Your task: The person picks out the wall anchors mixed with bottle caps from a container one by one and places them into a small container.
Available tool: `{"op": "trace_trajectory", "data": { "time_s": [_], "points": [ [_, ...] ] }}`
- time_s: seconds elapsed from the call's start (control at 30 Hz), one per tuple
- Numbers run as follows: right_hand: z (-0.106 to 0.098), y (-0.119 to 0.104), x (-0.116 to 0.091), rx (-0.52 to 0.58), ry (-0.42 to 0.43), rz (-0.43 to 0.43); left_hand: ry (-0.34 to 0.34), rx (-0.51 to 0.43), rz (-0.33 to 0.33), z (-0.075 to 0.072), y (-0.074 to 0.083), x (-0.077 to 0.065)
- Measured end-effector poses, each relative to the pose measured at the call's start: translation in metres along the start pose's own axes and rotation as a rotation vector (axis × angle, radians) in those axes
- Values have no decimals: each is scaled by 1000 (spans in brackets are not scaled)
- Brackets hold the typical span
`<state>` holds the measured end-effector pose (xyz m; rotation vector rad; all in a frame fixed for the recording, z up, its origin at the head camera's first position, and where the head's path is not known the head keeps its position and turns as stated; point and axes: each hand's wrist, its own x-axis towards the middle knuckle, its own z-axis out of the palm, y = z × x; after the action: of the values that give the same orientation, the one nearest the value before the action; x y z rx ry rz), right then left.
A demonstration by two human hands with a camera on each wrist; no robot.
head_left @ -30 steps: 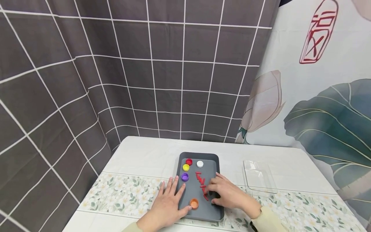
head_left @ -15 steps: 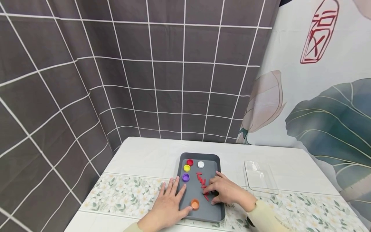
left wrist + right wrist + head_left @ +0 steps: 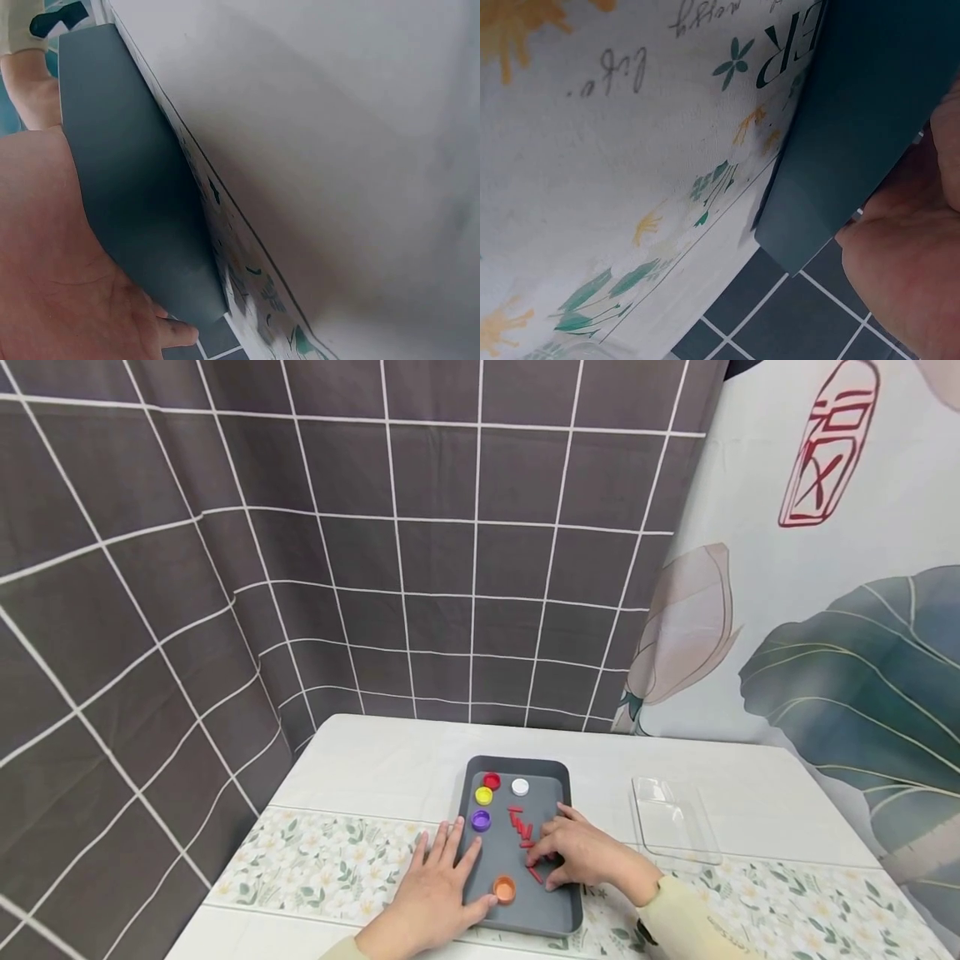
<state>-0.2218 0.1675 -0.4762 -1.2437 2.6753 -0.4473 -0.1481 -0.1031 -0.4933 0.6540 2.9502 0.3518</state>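
My left hand (image 3: 437, 887) lies with fingers spread over the left side of a grey rectangular tray (image 3: 551, 910), its thumb near an orange bottle cap (image 3: 504, 889). My right hand (image 3: 581, 852) reaches over the tray's right rim, with bent fingertips down among small red sticks (image 3: 521, 825). One red stick (image 3: 535, 875) lies just below the index fingertip, and the thumb is apart from that finger. I cannot tell whether the right fingers pinch a stick. Both wrist views show mostly the tray's outer wall (image 3: 135, 165) and part of each hand.
Toward the back of the tray sit red (image 3: 491, 781), yellow (image 3: 483, 795), purple (image 3: 481, 821) and white (image 3: 520, 787) caps. A transparent shallow box (image 3: 675, 822) stands right of the tray. A flower-printed band (image 3: 322, 860) crosses the white tablecloth; a dark gridded curtain (image 3: 435, 560) hangs behind.
My right fingertips have shifted slightly among the lower red sticks, and a stick near the index finger is now mostly covered. My left hand stays in place on the tray.
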Motion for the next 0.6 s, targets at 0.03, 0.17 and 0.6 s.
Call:
{"op": "trace_trajectory", "data": {
  "time_s": [0.03, 0.17, 0.6],
  "points": [
    [1, 0, 0, 2, 0, -4, -2, 0, 0, 0, 0, 0],
    [2, 1, 0, 3, -4, -4, 2, 7, 2, 1, 0, 0],
    [6, 1, 3, -13, 15, 4, 21, -25, 25, 2, -2, 1]
  ]
}}
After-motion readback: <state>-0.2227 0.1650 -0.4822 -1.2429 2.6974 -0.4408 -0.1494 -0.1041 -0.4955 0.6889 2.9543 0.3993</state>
